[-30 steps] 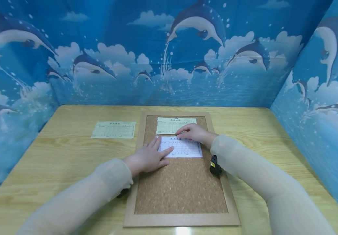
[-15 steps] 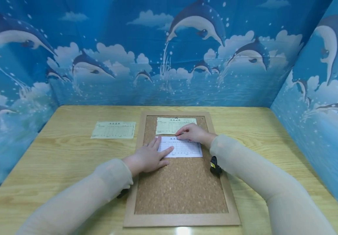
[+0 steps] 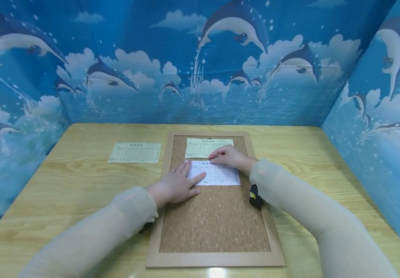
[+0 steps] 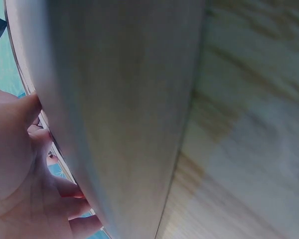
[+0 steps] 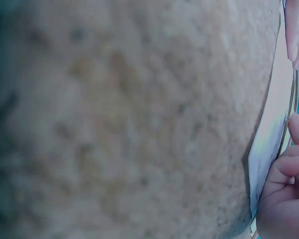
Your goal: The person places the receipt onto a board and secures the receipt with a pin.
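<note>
A white printed form (image 3: 221,175) lies on the cork board (image 3: 214,220). My left hand (image 3: 177,185) rests with spread fingers on its left part, holding it flat. At the form's top edge, my right hand (image 3: 229,156) pinches a small pushpin (image 5: 288,118) between thumb and fingertips; most of the pin is hidden. Just above, a pale green form (image 3: 200,148) is fixed to the board by a pin (image 3: 209,139) at its top edge. The right wrist view shows the white form's edge slightly raised from the cork.
Another pale green form (image 3: 135,152) lies on the wooden table (image 3: 92,177) left of the board. The board's wooden frame (image 3: 217,259) surrounds the cork. Blue dolphin-print curtains (image 3: 134,104) enclose the table's back and sides.
The head view shifts very slightly. Both hands, the forms and the board keep practically the same places.
</note>
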A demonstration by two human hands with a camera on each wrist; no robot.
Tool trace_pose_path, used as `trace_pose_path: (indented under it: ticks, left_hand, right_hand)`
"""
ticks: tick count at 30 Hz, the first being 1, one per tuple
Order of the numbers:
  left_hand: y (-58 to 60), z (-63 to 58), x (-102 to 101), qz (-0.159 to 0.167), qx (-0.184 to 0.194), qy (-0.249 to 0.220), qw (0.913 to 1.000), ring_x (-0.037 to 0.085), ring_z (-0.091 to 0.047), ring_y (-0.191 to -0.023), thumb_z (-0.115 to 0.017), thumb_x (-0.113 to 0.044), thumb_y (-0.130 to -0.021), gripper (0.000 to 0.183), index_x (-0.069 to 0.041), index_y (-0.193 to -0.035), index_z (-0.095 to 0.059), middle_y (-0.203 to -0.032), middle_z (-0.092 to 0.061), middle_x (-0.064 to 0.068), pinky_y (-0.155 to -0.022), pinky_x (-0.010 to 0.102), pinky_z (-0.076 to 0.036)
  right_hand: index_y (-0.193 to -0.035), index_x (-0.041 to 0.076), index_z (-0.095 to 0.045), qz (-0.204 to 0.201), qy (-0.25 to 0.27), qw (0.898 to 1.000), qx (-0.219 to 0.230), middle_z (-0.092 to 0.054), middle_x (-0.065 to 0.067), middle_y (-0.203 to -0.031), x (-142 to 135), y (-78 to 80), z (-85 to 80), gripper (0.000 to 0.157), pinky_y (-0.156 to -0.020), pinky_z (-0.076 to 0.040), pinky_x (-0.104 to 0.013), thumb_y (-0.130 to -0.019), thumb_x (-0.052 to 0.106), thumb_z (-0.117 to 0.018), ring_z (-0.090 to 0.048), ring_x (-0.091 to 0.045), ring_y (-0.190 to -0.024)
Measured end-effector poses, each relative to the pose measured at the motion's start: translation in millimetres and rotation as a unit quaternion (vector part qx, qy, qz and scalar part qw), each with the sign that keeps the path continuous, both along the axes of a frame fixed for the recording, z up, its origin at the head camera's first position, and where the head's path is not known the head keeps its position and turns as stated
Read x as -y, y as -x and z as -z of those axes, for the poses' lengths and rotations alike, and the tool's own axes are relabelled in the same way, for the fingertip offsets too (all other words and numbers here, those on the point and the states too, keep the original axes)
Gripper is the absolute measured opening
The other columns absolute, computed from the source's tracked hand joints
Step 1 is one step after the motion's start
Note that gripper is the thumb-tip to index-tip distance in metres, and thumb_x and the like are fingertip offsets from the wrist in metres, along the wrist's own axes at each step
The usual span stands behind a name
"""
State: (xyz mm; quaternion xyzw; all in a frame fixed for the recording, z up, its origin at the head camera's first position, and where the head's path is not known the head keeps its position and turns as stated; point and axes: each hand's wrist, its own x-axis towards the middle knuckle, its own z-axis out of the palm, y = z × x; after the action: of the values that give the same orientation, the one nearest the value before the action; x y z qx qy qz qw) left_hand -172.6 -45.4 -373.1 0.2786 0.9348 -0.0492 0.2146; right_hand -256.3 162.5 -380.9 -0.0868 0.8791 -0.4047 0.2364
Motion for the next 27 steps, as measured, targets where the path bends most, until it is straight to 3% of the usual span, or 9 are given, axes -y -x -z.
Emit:
trace_pose_path:
  ticks: [16,27]
  left_hand:
    - [-0.2,-0.9,-0.1,0.002,0.0,0.004,1.0,0.035,-0.002,-0.14,-0.024,-0.058,-0.096,0.058,-0.038,-0.149,-0.011,-0.153,0.003,0.022,-0.107,0.051,-0.022]
    - [0.1,0.1,0.4,0.001,0.002,0.005,1.0,0.035,-0.001,-0.14,-0.024,-0.057,-0.096,0.058,-0.038,-0.149,-0.009,-0.153,0.004,0.022,-0.107,0.051,-0.021]
  right_hand:
    - [-0.107,0.012,-0.071,0.0,-0.005,1.0,-0.014,-0.064,-0.005,-0.098,1.4,0.6,3.0,0.02,-0.058,-0.041,-0.027,-0.089,0.019,-0.065,-0.046,-0.015,-0.065]
    - [-0.104,0.014,-0.072,-0.007,-0.009,0.999,-0.034,-0.063,-0.003,-0.111,2.9,-0.8,4.2,0.018,-0.081,-0.045,-0.033,-0.09,0.02,-0.065,-0.057,-0.017,-0.099]
